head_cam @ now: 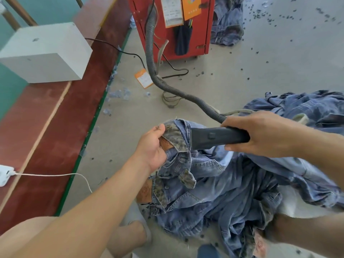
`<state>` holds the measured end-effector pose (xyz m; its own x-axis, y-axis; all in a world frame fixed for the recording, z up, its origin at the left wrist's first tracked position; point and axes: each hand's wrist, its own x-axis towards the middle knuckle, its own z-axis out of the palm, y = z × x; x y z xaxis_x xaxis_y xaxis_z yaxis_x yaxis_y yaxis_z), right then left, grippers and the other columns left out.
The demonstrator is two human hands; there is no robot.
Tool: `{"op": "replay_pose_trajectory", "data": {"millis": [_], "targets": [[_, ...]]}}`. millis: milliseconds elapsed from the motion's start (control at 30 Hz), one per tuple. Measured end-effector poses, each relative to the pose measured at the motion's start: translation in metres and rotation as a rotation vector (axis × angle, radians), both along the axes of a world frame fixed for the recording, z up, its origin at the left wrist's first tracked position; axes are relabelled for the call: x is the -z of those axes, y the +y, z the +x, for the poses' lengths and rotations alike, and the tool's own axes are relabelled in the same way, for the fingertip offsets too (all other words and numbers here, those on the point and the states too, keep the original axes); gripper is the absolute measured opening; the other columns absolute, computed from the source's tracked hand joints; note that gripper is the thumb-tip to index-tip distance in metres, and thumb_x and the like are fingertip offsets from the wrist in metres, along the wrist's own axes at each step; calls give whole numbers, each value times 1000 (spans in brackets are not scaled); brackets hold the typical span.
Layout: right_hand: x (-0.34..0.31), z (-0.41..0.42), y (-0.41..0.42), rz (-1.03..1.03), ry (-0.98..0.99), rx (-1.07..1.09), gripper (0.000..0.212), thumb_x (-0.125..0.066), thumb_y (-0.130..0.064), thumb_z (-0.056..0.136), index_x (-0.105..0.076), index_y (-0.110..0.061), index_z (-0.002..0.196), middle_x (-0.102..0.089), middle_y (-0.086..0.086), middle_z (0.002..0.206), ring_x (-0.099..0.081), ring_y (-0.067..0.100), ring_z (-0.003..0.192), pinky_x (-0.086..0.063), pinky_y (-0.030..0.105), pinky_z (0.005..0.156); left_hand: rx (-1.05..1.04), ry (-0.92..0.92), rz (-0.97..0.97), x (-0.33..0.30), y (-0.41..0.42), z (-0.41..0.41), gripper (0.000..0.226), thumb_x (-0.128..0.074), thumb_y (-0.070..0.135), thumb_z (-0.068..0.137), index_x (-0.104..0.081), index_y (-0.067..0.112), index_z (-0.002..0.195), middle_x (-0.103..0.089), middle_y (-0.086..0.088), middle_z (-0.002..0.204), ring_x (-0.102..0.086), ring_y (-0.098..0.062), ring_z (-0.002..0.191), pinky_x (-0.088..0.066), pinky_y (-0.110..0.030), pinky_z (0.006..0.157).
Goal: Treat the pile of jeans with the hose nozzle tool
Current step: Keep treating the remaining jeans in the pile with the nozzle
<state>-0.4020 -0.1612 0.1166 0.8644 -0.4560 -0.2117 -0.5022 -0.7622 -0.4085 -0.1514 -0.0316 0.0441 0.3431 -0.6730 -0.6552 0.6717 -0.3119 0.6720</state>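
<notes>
On the grey floor [242, 71], in front of the knees: pile of jeans [223, 192], heaped and crumpled. Left hand [152, 149] gripping a patterned waistband lining [175, 135] of the top pair, thumb over its edge. Right hand [260, 133] wrapped round the black hose nozzle tool [210, 136], mouth against the held denim. Behind, corrugated hose [154, 67] running to a red machine [171, 25].

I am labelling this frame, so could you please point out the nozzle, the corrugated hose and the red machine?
nozzle [210, 136], head view, on its black body near the mouth.
corrugated hose [178, 92], head view, on its middle stretch over the floor.
red machine [206, 25], head view, on its front panel.
</notes>
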Motion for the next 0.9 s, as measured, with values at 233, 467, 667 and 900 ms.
{"op": "replay_pose_trajectory", "data": {"millis": [233, 467, 667, 900], "targets": [[10, 26, 14, -71, -119, 76, 32, -63, -59, 92, -55, -36, 113, -60, -13, 76, -59, 10, 69, -50, 35, 66, 89, 37, -14, 0, 2, 1, 38, -35, 17, 113, -52, -4, 140, -66, -25, 117, -67, -35, 102, -57, -53, 97], [-10, 12, -2, 101, 10, 18, 28, -67, -60, 85, -60, -42, 106, -66, -15, 79, -63, 4, 73, -49, 23, 68, 154, 53, -86, -6, 4, -5, 31, -38, 18, 112, -53, 2, 134, -67, -22, 111, -69, -34, 96, -61, -52, 87], [-4, 27, -2, 54, -66, 95, 19, -71, -53, 91, -58, -39, 94, -60, -15, 72, -57, -4, 74, -37, 19, 58, 180, 56, -112, 2, 7, -2, 45, -38, 20, 111, -42, -4, 149, -53, -31, 145, -54, -46, 132, -48, -60, 107], [-16, 8, -34, 123, -43, 209, 21, -69, -57, 87, -60, -38, 84, -67, -19, 68, -60, 1, 55, -41, 22, 49, 416, -49, -244, 3, 13, -4, 16, -53, 24, 103, -66, 17, 109, -73, -8, 106, -72, -24, 92, -63, -48, 80]]}}
